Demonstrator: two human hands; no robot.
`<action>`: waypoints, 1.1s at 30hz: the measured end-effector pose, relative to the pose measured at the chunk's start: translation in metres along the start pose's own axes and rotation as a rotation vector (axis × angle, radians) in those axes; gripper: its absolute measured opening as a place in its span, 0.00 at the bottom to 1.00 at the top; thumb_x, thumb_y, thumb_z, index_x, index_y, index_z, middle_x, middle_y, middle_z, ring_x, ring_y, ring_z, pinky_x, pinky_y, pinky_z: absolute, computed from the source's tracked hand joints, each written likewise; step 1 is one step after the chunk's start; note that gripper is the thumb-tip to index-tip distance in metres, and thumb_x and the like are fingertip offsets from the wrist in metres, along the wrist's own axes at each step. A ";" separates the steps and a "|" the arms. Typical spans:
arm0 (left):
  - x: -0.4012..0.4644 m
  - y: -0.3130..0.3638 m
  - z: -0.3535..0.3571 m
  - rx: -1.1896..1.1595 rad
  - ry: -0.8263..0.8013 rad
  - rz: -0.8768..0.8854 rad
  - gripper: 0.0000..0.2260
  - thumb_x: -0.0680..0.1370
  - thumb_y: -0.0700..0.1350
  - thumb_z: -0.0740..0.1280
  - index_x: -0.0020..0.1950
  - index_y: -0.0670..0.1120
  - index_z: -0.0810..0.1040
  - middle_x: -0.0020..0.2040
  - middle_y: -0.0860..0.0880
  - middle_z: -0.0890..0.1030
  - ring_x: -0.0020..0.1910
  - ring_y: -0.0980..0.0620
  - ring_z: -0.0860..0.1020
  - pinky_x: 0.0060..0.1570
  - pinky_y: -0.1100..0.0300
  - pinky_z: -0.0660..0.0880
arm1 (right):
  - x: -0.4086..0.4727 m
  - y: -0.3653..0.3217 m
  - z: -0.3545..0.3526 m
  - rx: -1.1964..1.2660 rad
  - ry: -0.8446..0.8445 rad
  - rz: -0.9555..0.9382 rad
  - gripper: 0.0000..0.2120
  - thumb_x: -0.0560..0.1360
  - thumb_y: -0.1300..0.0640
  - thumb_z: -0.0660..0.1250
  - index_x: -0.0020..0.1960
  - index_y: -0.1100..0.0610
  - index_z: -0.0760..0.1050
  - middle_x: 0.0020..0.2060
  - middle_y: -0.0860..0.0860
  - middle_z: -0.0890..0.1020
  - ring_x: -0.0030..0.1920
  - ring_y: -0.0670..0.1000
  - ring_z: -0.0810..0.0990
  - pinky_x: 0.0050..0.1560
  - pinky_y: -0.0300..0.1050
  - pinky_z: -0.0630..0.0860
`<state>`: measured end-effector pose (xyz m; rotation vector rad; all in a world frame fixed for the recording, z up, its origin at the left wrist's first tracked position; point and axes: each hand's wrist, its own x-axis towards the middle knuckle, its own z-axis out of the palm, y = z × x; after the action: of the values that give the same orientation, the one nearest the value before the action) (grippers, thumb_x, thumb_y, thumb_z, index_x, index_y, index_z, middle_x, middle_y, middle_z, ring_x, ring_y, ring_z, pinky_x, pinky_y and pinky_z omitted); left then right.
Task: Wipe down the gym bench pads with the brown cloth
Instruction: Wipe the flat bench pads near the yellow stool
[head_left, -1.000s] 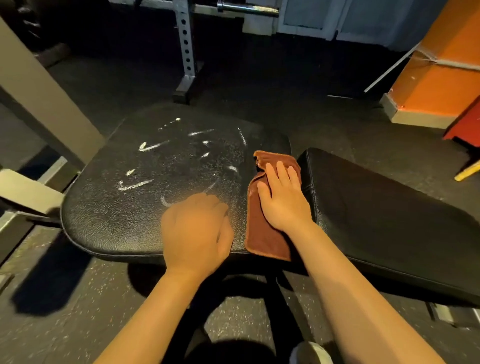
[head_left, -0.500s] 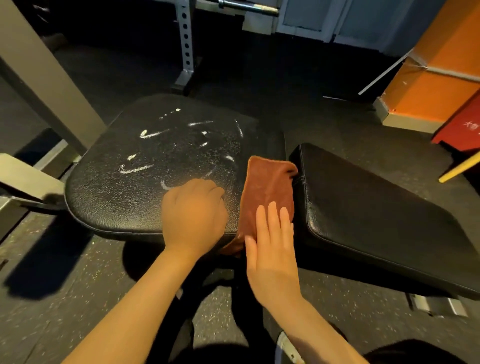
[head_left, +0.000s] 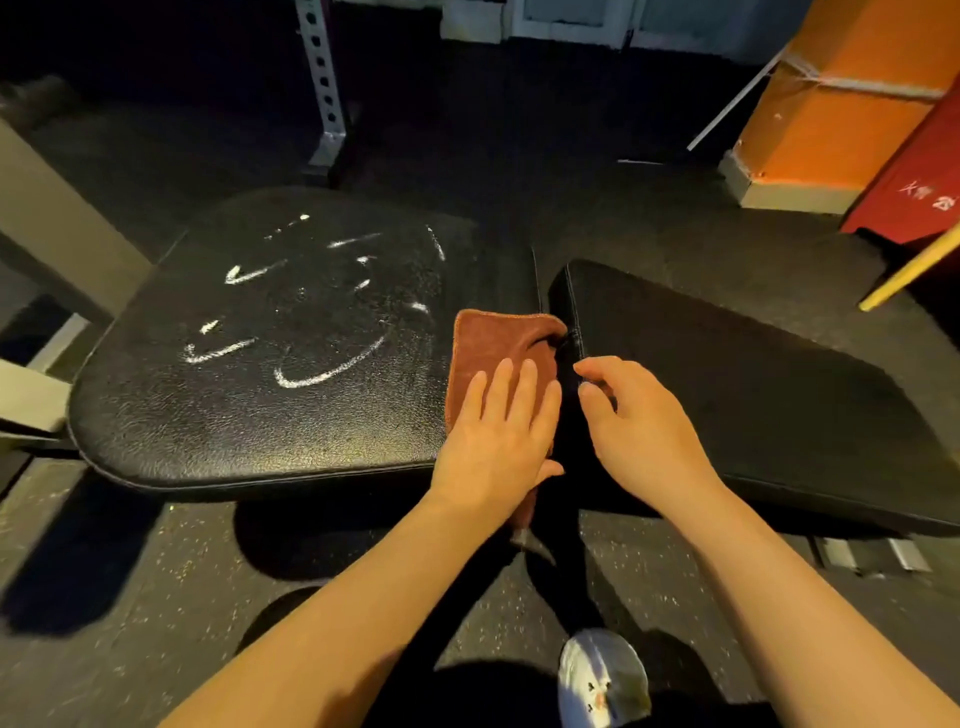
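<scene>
The brown cloth lies on the right end of the left black bench pad, with its lower end hanging over the front edge. My left hand presses flat on the cloth with straight fingers. White chalky streaks mark that pad to the left of the cloth. My right hand hovers at the near left corner of the right black pad, beside the gap between the pads. Its fingers are loosely curled and hold nothing.
A beige frame beam runs along the left. A perforated rack upright stands behind the bench. At the right are an orange pillar, a red panel and a yellow stick. My shoe is on the speckled floor below.
My right hand left the cloth and moved right to the other pad's corner. My left hand, a fist on the left pad before, moved onto the cloth and lies flat.
</scene>
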<state>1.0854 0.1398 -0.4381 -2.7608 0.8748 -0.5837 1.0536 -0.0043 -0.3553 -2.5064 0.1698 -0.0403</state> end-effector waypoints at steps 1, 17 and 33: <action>-0.001 -0.002 0.001 0.008 0.019 0.018 0.43 0.63 0.69 0.76 0.69 0.43 0.77 0.66 0.38 0.78 0.65 0.38 0.77 0.63 0.45 0.74 | 0.000 0.000 0.002 -0.015 -0.016 -0.004 0.17 0.84 0.54 0.56 0.70 0.51 0.71 0.68 0.49 0.73 0.65 0.50 0.73 0.62 0.46 0.69; -0.116 -0.114 0.002 0.037 0.280 0.092 0.23 0.81 0.38 0.60 0.76 0.46 0.66 0.72 0.42 0.73 0.68 0.40 0.75 0.67 0.48 0.69 | -0.005 0.002 0.023 -0.031 -0.079 -0.074 0.18 0.83 0.52 0.56 0.72 0.49 0.68 0.70 0.48 0.71 0.69 0.49 0.69 0.62 0.45 0.65; -0.062 -0.047 0.026 0.113 0.473 0.031 0.24 0.82 0.62 0.57 0.70 0.49 0.75 0.66 0.45 0.80 0.63 0.44 0.79 0.60 0.50 0.75 | 0.006 -0.015 0.036 0.025 -0.022 -0.134 0.19 0.84 0.55 0.55 0.74 0.53 0.66 0.70 0.50 0.71 0.69 0.48 0.67 0.60 0.39 0.62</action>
<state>1.0742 0.2159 -0.4671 -2.5385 0.9334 -1.2696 1.0633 0.0275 -0.3755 -2.4886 -0.0075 -0.0693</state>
